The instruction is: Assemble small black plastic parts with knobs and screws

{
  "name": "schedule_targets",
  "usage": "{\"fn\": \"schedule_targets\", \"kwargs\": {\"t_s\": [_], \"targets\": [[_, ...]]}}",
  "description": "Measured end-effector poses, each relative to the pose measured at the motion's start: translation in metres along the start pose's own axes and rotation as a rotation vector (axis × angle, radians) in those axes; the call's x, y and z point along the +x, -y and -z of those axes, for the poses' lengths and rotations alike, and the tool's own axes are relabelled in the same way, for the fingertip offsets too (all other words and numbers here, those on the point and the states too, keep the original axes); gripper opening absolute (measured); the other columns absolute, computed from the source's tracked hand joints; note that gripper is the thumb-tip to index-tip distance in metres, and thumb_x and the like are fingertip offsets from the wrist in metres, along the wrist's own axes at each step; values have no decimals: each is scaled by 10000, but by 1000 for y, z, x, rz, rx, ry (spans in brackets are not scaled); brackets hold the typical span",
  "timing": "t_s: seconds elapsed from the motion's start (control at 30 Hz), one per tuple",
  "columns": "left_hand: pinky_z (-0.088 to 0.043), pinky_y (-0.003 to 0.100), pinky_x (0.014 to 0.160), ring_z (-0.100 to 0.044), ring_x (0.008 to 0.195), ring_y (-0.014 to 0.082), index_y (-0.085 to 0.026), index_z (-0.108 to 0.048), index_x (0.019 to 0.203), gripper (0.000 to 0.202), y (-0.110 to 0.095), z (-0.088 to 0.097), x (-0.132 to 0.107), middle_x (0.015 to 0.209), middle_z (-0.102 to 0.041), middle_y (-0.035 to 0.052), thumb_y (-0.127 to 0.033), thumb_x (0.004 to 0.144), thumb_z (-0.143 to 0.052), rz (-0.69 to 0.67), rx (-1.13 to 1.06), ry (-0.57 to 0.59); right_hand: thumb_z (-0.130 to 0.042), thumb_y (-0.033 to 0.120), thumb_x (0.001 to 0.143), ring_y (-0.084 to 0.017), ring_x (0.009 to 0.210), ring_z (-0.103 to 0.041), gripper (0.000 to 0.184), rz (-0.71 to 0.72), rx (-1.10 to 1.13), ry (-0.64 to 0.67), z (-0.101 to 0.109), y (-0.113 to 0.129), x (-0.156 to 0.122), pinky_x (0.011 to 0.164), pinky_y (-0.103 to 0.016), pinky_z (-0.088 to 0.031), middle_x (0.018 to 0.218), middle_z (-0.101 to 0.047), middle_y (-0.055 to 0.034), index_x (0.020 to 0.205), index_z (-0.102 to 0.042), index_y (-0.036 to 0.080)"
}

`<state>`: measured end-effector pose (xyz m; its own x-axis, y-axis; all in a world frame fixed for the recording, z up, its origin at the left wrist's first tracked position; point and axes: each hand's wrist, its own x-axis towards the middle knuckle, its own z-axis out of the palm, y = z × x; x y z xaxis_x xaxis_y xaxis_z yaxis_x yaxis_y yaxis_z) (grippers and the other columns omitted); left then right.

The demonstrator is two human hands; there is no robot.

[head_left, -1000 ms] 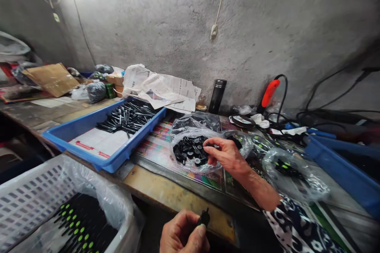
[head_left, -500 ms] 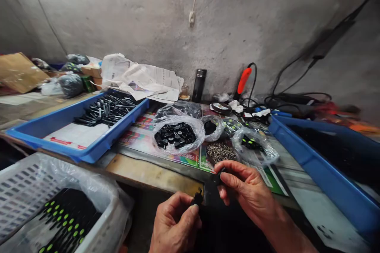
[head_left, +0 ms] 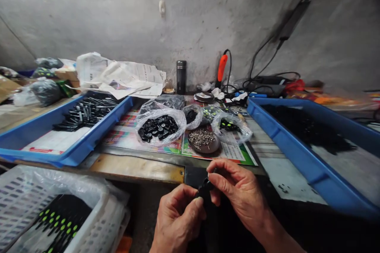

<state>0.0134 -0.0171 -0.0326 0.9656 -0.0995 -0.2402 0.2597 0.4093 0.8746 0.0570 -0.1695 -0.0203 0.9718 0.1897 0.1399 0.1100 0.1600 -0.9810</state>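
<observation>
My left hand (head_left: 178, 219) is curled round a small black plastic part (head_left: 204, 190) near the bench's front edge. My right hand (head_left: 237, 193) pinches a tiny black piece against the top of that same part, fingers pressed together; the piece itself is almost hidden. Just beyond the hands stands a clear bag of black round pieces (head_left: 158, 127), a shallow dish of small metal screws (head_left: 203, 140) and another bag with black and green parts (head_left: 230, 125).
A blue tray (head_left: 74, 152) with black rods lies at the left, a second blue tray (head_left: 299, 158) with dark parts at the right. A white basket (head_left: 35, 201) lined with plastic holds green-tipped parts at the lower left. Newspaper, a black flask (head_left: 181, 77) and cables line the wall.
My right hand drew back from the bag of round pieces to meet my left hand at the bench edge. The view swung to the right, bringing the right blue tray into sight.
</observation>
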Motion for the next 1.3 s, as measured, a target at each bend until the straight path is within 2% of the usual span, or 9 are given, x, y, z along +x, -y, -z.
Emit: {"fn": "schedule_targets", "kwargs": {"t_s": [0.27, 0.43, 0.6, 0.73, 0.9, 1.07, 1.3], "targets": [[-219, 150, 402, -347, 424, 28, -123, -699, 740, 488, 4, -7, -5, 570, -573, -4, -585, 674, -844, -31, 125, 37, -855, 522, 743, -104, 371, -524, 461, -150, 209, 18, 9, -3, -7, 354, -158, -429, 559, -559, 27, 826, -604, 145], [-263, 173, 446, -360, 474, 55, -120, -706, 748, 455, 10, -8, -6, 571, -526, -15, -567, 751, -787, -168, 275, 17, -788, 475, 843, -92, 402, -536, 382, -91, 99, 100, 14, -2, -13, 421, -129, -408, 502, -573, 13, 824, -618, 134], [-302, 187, 447, -394, 481, 78, -123, -709, 749, 414, 17, -7, -6, 582, -547, 0, -533, 795, -745, -184, 357, 13, -746, 453, 874, -97, 433, -550, 343, -111, -9, 143, 18, -2, -17, 452, -136, -407, 522, -583, 17, 837, -612, 139], [-291, 171, 426, -381, 452, 60, -114, -691, 723, 447, 19, -8, -5, 569, -548, -3, -552, 762, -776, -98, 300, 33, -715, 460, 885, -97, 443, -526, 336, -136, -54, 139, 21, -4, -19, 454, -147, -396, 529, -547, 29, 842, -606, 145], [-303, 141, 401, -411, 409, 37, -132, -659, 788, 485, 21, -11, -3, 581, -622, 6, -562, 675, -853, 88, 86, 56, -700, 478, 879, -60, 426, -381, 360, -81, -128, 81, 21, -6, -17, 403, -145, -263, 546, -442, 49, 804, -615, 137], [-246, 131, 334, -374, 335, 20, -138, -624, 759, 499, 28, -11, -1, 545, -640, 7, -564, 661, -865, 112, -7, 81, -685, 488, 883, -48, 404, -292, 377, -106, -100, 51, 17, -10, -20, 379, -153, -192, 522, -380, 68, 779, -574, 143], [-234, 121, 328, -372, 330, 15, -131, -621, 725, 503, 32, -12, -2, 540, -640, 11, -547, 634, -888, 146, -33, 52, -670, 505, 906, -49, 417, -277, 398, -112, -81, 57, 16, -19, -26, 383, -155, -187, 525, -367, 74, 776, -547, 149]]}}
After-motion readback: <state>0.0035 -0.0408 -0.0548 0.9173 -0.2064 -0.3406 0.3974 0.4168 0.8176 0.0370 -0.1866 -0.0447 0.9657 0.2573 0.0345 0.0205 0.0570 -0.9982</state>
